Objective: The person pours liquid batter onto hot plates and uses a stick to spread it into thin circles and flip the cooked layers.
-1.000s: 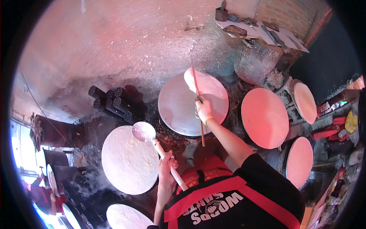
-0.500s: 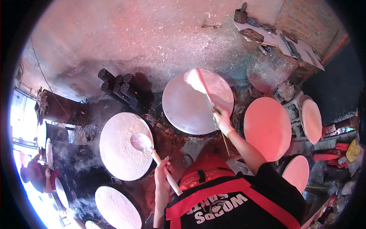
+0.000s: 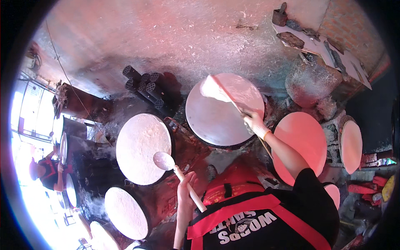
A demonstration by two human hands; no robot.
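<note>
My left hand (image 3: 186, 188) is closed around the pale handle of a ladle (image 3: 164, 161). The ladle's round bowl overlaps the near right edge of a round griddle covered with a white, rough-surfaced layer (image 3: 141, 146). My right hand (image 3: 253, 123), in a light work glove, grips a long thin stick-like spreader (image 3: 227, 95). Its far end reaches across the round grey griddle (image 3: 204, 121) in the middle, along a patch of wet white batter (image 3: 211, 89) near the far rim. The stick's other end passes below my hand toward my apron.
Several black perforated cylinders (image 3: 155, 89) stand left of the middle griddle. A reddish-lit round griddle (image 3: 301, 146) sits at right, another (image 3: 351, 146) beyond it. Steam rises near a white-covered griddle (image 3: 126, 212) at lower left. A person (image 3: 50, 173) works at far left.
The view has shifted, moving the scene rightward. Against its griddle, the ladle has drawn toward me and right. The spreader's far end has moved left over the middle griddle.
</note>
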